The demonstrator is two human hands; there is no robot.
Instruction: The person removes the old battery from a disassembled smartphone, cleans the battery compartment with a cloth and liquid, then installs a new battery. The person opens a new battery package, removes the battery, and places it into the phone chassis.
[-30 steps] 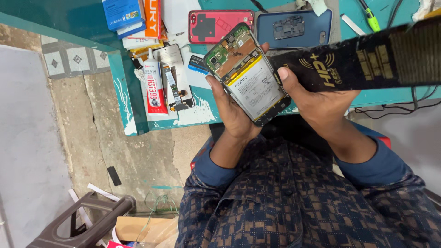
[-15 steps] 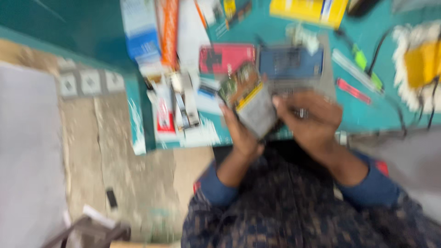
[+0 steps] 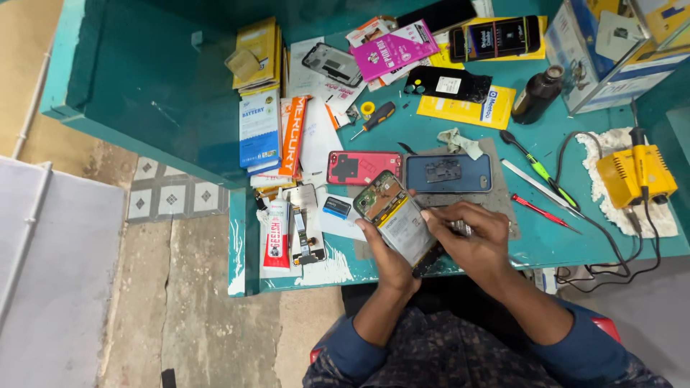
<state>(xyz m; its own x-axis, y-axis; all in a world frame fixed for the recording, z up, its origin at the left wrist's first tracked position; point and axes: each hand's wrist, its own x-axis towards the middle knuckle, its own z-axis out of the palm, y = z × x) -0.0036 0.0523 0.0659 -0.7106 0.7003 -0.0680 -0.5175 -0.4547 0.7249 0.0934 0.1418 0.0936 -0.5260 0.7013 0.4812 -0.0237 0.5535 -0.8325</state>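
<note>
We hold an opened phone (image 3: 397,218) in our left hand (image 3: 388,255), the grip clenched around its lower end from below, so the phone juts out of the grip toward eleven o'clock with its back off and the pale battery and green board facing up. Our right hand (image 3: 471,241) comes in from three o'clock, its fingertips (image 3: 429,215) resting on the phone's right edge beside the battery; we cannot tell whether that grip is pinching a small tool or merely pressing on the case. The phone sits just above the near edge of the teal worktop (image 3: 546,230), directly in front of our body. At twelve o'clock from the grip lies a blue phone back (image 3: 448,173) on a grey mat (image 3: 503,205), and just to its left, at eleven o'clock, a red phone back (image 3: 364,167). At nine o'clock, near the left hand, we see a small blue box (image 3: 336,207) and beyond it a red-and-white tube (image 3: 276,234). Out at two o'clock lie a green-handled tool (image 3: 539,171) and a red-handled one (image 3: 543,212), with a yellow soldering station (image 3: 637,172) well apart at the right end. Farther off at twelve o'clock rest a black-and-yellow screwdriver (image 3: 376,117) and a dark bottle (image 3: 537,94).
</note>
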